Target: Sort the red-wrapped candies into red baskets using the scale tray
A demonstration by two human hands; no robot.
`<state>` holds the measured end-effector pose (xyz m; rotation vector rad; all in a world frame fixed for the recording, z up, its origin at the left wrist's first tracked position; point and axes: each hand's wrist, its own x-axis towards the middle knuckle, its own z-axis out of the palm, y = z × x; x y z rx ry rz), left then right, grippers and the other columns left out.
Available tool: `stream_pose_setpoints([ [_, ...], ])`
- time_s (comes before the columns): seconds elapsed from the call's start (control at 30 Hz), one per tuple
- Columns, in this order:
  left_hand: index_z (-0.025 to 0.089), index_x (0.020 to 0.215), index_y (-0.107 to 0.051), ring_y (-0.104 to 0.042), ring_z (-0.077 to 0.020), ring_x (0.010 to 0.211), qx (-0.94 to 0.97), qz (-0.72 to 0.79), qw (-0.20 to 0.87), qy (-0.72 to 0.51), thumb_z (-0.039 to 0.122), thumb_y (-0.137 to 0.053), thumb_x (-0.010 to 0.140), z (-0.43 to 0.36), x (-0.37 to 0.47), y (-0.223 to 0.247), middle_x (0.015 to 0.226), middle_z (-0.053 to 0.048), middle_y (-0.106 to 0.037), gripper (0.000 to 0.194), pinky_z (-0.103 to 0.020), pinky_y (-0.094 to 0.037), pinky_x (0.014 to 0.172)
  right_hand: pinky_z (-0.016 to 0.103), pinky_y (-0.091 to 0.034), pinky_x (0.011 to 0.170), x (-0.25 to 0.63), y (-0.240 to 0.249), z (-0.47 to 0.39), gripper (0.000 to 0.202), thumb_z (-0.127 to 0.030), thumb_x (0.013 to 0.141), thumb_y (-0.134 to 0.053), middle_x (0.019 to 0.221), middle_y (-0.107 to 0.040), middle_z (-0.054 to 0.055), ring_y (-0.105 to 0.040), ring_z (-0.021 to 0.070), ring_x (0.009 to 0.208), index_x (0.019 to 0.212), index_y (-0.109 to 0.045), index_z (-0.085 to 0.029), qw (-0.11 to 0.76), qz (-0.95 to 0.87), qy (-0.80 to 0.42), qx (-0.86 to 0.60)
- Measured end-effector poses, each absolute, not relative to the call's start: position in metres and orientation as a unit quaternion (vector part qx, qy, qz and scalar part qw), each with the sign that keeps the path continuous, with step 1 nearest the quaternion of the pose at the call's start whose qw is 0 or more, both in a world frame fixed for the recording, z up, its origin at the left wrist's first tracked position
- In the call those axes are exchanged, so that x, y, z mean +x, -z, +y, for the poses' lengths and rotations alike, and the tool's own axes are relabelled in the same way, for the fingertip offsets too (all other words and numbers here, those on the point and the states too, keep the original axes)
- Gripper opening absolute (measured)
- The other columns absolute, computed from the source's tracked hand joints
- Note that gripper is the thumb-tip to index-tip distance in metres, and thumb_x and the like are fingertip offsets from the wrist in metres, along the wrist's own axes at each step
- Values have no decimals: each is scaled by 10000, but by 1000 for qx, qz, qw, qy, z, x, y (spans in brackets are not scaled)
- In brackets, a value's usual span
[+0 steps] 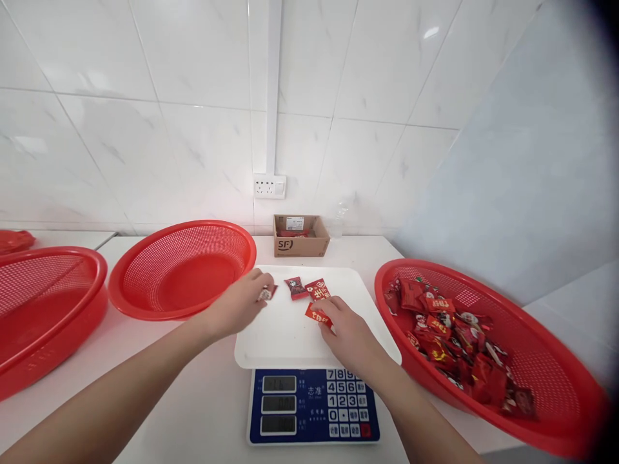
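Observation:
My left hand (242, 303) is at the left edge of the white tray (285, 341), its fingers closed on a small dark red packet (267, 293). Over the tray's right half, my right hand (345, 328) has its fingers on a bright red packet (316, 314). Just beyond it lies a red packet with gold print (318, 289), and a darker red packet (296, 288) rests to its left. The tray sits on a blue scale (314, 406) with number keys and three displays.
A red basket full of packets (483, 283) stands on the right. Two red baskets are on the left, one nearer the middle (184, 312) and one at the edge (48, 348). Against the tiled wall are a cardboard box (309, 247) and a clear plastic bottle (337, 222).

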<state>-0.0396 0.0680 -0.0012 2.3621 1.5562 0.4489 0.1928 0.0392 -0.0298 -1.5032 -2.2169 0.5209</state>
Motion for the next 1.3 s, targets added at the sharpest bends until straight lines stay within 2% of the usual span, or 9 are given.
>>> stream_pose_setpoints([
  [0.13,202,867,-529,-563,-258,825,750,627,91,-190,218,-381,832,84,-82,-13,958,-92,-546,153,-363,-449,658,349,-467,805,204,28,42,331,-80,820,-390,1070,-552,44,-599,190,915,1046,-560,-251,235,-777,-196,-551],
  [0.27,181,894,-594,-472,-356,1088,749,621,105,-204,293,-467,806,92,-84,-13,1098,-140,-561,190,-489,-389,879,364,-468,828,211,29,48,309,-126,838,-396,1095,-558,60,-593,198,961,1081,-556,-231,270,-760,-198,-557],
  [0.43,245,1068,-574,-608,-177,860,803,493,267,-203,467,-404,881,69,-10,-1,1001,-28,-658,336,-287,-499,732,347,-468,826,201,26,41,251,-215,850,-480,1084,-596,52,-577,193,984,1092,-544,-241,365,-739,-238,-513],
  [0.6,187,877,-542,-576,-127,679,714,403,514,-252,384,-473,854,45,30,5,846,-24,-641,211,-256,-493,630,307,-477,738,193,21,26,76,-265,854,-511,896,-619,4,-591,152,802,921,-524,-232,368,-724,-335,-477],
  [0.77,215,795,-547,-570,-155,645,751,554,249,-259,410,-424,868,57,-15,-6,698,9,-626,242,-252,-426,586,340,-463,807,209,23,37,232,-204,858,-461,1080,-598,59,-571,187,958,1083,-517,-221,296,-754,-245,-533],
  [0.87,231,911,-567,-616,-200,746,726,658,49,-195,399,-379,883,72,-60,-12,886,-25,-666,254,-264,-424,565,360,-415,902,212,25,50,302,-220,879,-449,1206,-561,89,-494,224,1130,1173,-517,-205,197,-781,-146,-574],
  [1.03,171,1136,-552,-621,-284,871,745,652,19,-138,295,-390,864,86,-80,-8,1104,-136,-621,340,-329,-464,561,373,-398,887,200,24,64,338,-288,881,-479,1184,-587,123,-501,267,1133,1198,-525,-179,129,-786,-106,-596],
  [1.2,221,1232,-527,-462,-199,1202,871,479,57,-94,24,-385,793,96,-22,8,1274,-40,-566,501,-331,-377,996,405,-382,860,190,26,66,385,-236,853,-500,1161,-606,144,-511,299,1110,1232,-505,-173,102,-788,-82,-601],
  [1.3,223,1241,-516,-386,-191,1284,910,400,84,-70,-11,-422,758,106,8,14,1324,-27,-538,545,-328,-308,1060,406,-381,848,194,28,63,412,-181,838,-481,1148,-608,144,-523,299,1086,1250,-490,-166,100,-788,-72,-604],
])
